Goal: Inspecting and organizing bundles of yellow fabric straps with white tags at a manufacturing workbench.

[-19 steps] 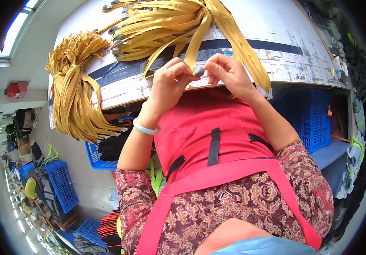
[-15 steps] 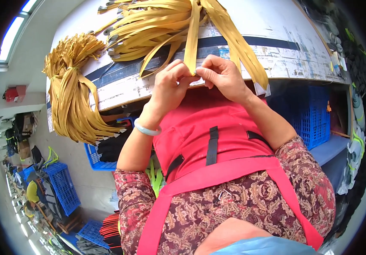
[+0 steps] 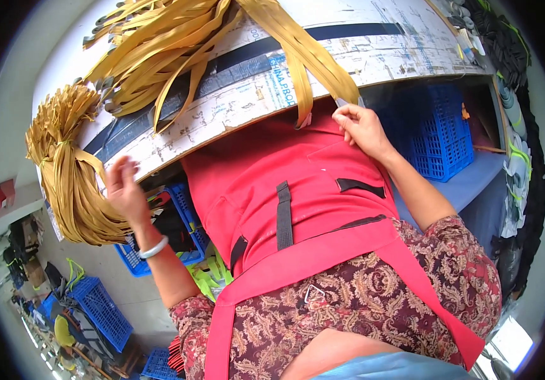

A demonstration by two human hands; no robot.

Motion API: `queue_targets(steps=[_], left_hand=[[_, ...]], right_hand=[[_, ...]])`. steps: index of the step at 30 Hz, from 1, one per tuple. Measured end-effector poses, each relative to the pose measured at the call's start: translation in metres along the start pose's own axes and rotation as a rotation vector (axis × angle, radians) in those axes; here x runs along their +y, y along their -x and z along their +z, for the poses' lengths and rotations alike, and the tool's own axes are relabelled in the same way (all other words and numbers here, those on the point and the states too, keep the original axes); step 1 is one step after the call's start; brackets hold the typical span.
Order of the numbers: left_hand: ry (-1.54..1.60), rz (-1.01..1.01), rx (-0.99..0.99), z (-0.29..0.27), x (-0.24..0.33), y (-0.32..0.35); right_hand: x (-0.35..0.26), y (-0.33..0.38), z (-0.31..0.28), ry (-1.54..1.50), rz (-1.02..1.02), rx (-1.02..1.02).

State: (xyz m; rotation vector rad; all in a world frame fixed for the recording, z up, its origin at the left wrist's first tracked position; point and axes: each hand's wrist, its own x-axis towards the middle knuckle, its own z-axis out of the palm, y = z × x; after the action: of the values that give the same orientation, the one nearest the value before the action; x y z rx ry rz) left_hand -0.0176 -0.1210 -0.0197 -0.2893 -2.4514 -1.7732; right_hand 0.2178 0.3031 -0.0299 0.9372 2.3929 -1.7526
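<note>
Long yellow zipper tapes [image 3: 158, 54] with grey ends lie in a loose pile on the white worktable [image 3: 373, 60]. Several of them run toward me over the table's front edge. At the hanging end of these tapes [image 3: 313, 57], my right hand [image 3: 364, 132] has its fingers curled and closed on a zipper tape end. A tied bundle of yellow zipper tapes [image 3: 73, 183] hangs over the table's left corner. Beside that bundle is my left hand [image 3: 128, 193], wearing a pale bracelet, its fingers raised, apart and somewhat blurred, with nothing seen in them.
Beneath the table, a blue crate [image 3: 437, 139] stands on a shelf at right, and another blue crate [image 3: 190, 218] holds dark items at left. More blue crates [image 3: 101, 310] stand on the floor. Dark and grey materials [image 3: 513, 69] hang along the far right.
My hands were together at a tape end at the table's edge; they have parted. The left moved left toward the tied bundle, the right to the hanging tape end. The view has shifted.
</note>
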Motion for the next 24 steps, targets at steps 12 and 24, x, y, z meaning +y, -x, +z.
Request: queue_targets(steps=[12,24], left_hand=[[0.257,0.092,-0.877,0.161,0.065,0.086],[0.229,0.356,-0.685,0.116,0.077,0.091]], right_hand=[[-0.016,-0.006,0.070,-0.773,0.217,-0.709],[-0.051,0.001,0.090,-0.384,-0.003,-0.646]])
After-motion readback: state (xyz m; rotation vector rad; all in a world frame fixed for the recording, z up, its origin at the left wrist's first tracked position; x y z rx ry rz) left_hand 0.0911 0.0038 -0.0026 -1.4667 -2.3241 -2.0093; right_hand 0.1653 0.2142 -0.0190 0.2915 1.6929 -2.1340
